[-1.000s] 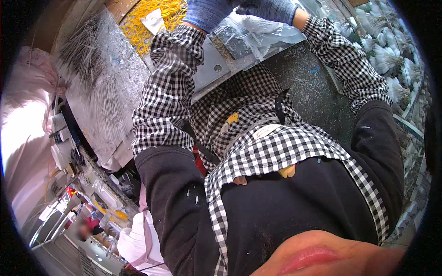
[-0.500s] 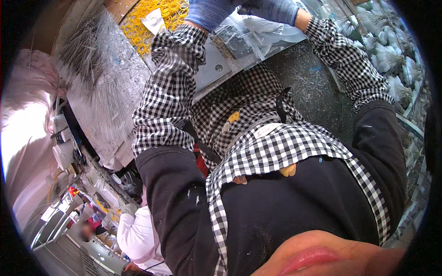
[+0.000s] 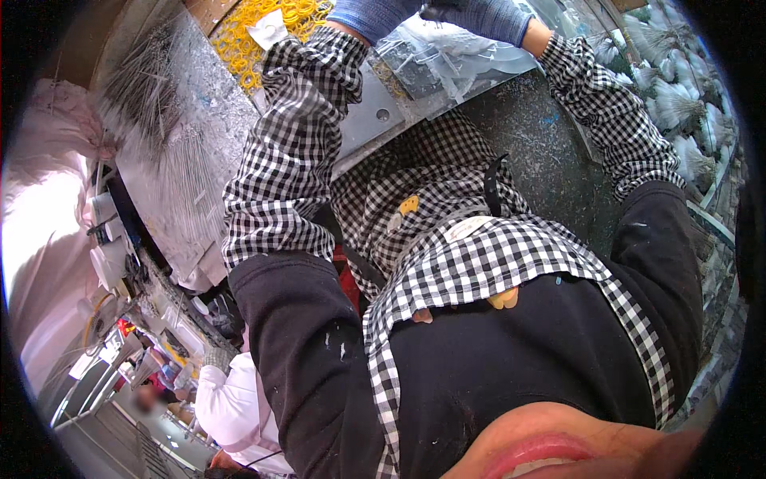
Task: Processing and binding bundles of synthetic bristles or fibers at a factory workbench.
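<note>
My left hand (image 3: pixel 373 17), in a blue knitted glove, is at the top edge, over the metal work surface (image 3: pixel 363 120). The upper edge cuts off its fingers. My right hand (image 3: pixel 496 19), gloved the same way, comes in from the right, close to the left one. Between the two gloves shows something dark (image 3: pixel 437 9), too cut off to name. Whether either hand holds anything is hidden. Below my right hand lie clear plastic pieces and whitish scraps (image 3: pixel 467 64).
Yellow rings (image 3: pixel 233 44) lie heaped beyond my left forearm, with a white piece (image 3: pixel 267 29) on them. Thin clear strands (image 3: pixel 187 184) cover the left table. Bundles of feathery white strands (image 3: pixel 677 100) stand at right. A person in a pale top (image 3: pixel 235 403) is at lower left.
Both hands have shifted slightly to the right. My left sleeve has turned a little, and the view has tilted slightly. The person at lower left has moved slightly left.
</note>
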The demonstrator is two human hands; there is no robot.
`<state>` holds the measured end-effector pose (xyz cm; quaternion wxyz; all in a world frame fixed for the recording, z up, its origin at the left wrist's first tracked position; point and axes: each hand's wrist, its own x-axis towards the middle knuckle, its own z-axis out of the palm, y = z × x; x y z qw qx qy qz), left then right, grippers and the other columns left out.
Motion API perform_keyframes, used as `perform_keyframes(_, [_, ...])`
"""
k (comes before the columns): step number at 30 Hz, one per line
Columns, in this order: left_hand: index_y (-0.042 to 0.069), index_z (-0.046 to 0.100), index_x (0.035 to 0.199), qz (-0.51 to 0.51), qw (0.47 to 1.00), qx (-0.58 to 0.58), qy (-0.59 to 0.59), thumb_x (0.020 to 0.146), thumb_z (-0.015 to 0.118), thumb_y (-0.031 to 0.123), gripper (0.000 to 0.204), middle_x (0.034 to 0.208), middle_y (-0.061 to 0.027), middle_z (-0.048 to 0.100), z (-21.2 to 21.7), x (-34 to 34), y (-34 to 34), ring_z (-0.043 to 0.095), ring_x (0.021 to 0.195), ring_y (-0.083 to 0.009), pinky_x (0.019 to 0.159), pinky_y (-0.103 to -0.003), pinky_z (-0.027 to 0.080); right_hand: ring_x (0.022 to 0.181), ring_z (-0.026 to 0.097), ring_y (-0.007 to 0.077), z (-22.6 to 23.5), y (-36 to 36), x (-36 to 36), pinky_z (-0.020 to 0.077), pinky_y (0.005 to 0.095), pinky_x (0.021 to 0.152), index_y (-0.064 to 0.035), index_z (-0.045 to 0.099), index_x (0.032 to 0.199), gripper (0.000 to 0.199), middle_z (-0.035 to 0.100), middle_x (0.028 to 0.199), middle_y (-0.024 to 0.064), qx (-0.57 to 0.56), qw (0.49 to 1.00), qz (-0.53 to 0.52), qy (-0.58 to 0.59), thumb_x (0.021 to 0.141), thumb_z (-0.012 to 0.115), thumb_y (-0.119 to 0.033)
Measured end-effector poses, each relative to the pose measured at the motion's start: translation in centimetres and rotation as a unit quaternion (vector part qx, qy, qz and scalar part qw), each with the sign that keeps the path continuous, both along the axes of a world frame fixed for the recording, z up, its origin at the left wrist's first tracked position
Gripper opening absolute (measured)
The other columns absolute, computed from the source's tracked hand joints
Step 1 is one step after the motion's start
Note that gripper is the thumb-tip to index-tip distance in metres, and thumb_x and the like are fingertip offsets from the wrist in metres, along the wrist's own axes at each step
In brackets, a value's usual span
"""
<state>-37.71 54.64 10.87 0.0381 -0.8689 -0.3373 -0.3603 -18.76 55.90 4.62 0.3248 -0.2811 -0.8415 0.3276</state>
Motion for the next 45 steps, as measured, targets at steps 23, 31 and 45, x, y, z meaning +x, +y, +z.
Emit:
perform_keyframes(23, [0.016, 0.063, 0.105, -0.001, 0.993, 0.082, 0.080, 0.078, 0.070, 0.032, 0.032, 0.085, -0.0041, 0.063, -0.4, 0.1, -0.1, 0.062, 0.086, -0.0224, 0.093, -0.042, 0.042, 0.100, 0.062, 0.0349, -0.3, 0.0, 0.5, 0.0485, 0.0433, 0.091, -0.0078, 0.069, 0.103, 0.026, 0.067, 0.105, 0.0170, 0.176, 0.972, -0.015, -0.155, 0.088, 0.061, -0.028])
perform_keyframes(31, [0.013, 0.061, 0.106, -0.012, 0.999, -0.009, 0.040, 0.081, 0.070, 0.033, 0.033, 0.086, -0.0112, 0.065, -0.8, -0.4, 1.0, 0.064, 0.088, -0.0306, 0.090, -0.044, 0.044, 0.088, 0.068, 0.0296, -0.3, -0.2, 0.5, 0.0514, 0.0416, 0.078, -0.0076, 0.069, 0.109, 0.032, 0.071, 0.099, 0.0138, 0.086, 0.981, -0.058, -0.162, 0.093, 0.063, -0.034])
perform_keyframes(45, [0.022, 0.072, 0.092, 0.306, 0.798, -0.136, 0.502, 0.090, 0.057, 0.021, 0.015, 0.082, -0.0012, 0.069, 3.6, -7.5, -13.4, 0.067, 0.077, -0.0186, 0.071, -0.041, 0.047, 0.074, 0.063, 0.0276, 17.1, -15.6, -4.2, 0.0504, 0.0381, 0.069, -0.0089, 0.067, 0.091, 0.014, 0.066, 0.079, 0.0085, 0.104, 0.976, 0.118, -0.150, 0.079, 0.073, -0.013])
